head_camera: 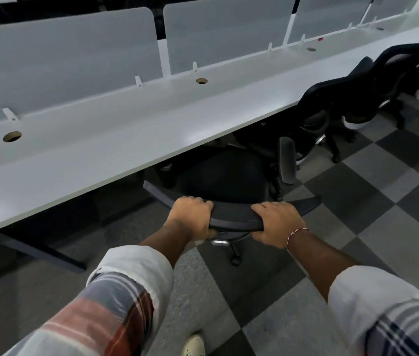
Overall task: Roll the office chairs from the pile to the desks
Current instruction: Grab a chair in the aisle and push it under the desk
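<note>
Head camera looks down on both arms stretched out to the office chair (231, 217). The left hand (193, 218) grips the curved top rail of the backrest, fingers folded over the front edge and thumb tucked beneath. The right hand (276, 224) holds the same rail a little further along, fingers wrapped over the top, with a red-and-white thread bracelet (297, 235) at the wrist. Both plaid sleeves are rolled back above the forearms.

The chair's black seat sits partly under the front edge of the long white desk (126, 142), with the right armrest (287, 160) standing just clear of the edge. One caster and a bit of chrome base show below the rail, between the hands.

Frosted divider panels (62, 60) run along the back of the desk, and round cable holes (12, 136) are cut in the top in front of them. Further right, a row of chairs (331, 98) stands pushed against the same desk. Underfoot is a grey and black chequered carpet (357, 206), and a pale shoe (194, 346) shows at the bottom edge.
</note>
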Demonstrator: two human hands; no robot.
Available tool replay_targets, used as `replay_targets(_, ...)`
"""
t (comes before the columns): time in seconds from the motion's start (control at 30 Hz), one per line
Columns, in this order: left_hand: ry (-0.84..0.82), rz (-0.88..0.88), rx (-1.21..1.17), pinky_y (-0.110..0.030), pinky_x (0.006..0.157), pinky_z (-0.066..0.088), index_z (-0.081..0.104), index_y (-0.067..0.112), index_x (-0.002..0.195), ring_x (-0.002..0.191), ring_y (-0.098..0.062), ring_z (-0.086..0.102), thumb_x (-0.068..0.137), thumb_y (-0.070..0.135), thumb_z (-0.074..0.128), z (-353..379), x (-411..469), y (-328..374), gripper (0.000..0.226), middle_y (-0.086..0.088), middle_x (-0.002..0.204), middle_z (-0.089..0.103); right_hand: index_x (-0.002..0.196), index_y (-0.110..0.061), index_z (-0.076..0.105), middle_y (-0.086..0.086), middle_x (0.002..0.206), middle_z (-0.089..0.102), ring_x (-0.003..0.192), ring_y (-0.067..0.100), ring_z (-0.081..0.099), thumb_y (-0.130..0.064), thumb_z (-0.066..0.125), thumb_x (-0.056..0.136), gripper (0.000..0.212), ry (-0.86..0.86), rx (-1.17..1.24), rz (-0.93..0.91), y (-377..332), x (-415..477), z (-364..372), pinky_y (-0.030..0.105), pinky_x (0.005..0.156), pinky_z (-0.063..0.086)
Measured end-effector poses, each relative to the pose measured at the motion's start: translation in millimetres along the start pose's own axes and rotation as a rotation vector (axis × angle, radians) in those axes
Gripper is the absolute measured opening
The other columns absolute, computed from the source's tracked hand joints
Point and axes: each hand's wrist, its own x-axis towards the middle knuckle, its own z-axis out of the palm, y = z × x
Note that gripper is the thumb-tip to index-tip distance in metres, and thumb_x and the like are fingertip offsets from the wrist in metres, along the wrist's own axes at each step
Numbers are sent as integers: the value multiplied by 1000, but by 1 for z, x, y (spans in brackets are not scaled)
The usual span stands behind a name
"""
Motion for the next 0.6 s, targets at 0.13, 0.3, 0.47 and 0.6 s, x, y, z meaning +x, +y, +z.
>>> replay_targets(0.13,-36,-37,18,-37,81,48,58,26,110,94,-22,63,77,75,54,-5,8,7,59,2,100,64,124,-27,53,-4,109,64,99,22,62,-65,52,72,64,28,7,-25,11,5,4,38,85,45)
replay_targets(0.3,-89,-105,56,-37,82,50,59,28,112,97,-22,64,77,73,55,-8,-7,25,57,2,104,65,119,-26,55,-2,103,65,94,23,63,-63,54,73,59,36,13,-81,11,-8,8,38,83,45)
replay_targets(0.47,-113,-174,60,-36,80,51,60,30,113,96,-21,65,77,73,53,-5,-31,47,57,4,104,67,118,-23,56,0,104,65,95,25,62,-61,54,75,58,46,3,-182,16,-26,8,38,84,46)
replay_targets(0.6,-119,-256,39,-35,78,53,62,30,114,94,-20,66,74,73,53,0,-64,64,59,5,101,68,115,-22,56,0,102,65,95,25,63,-61,55,75,55,44,-2,-258,9,-45,6,38,84,46)
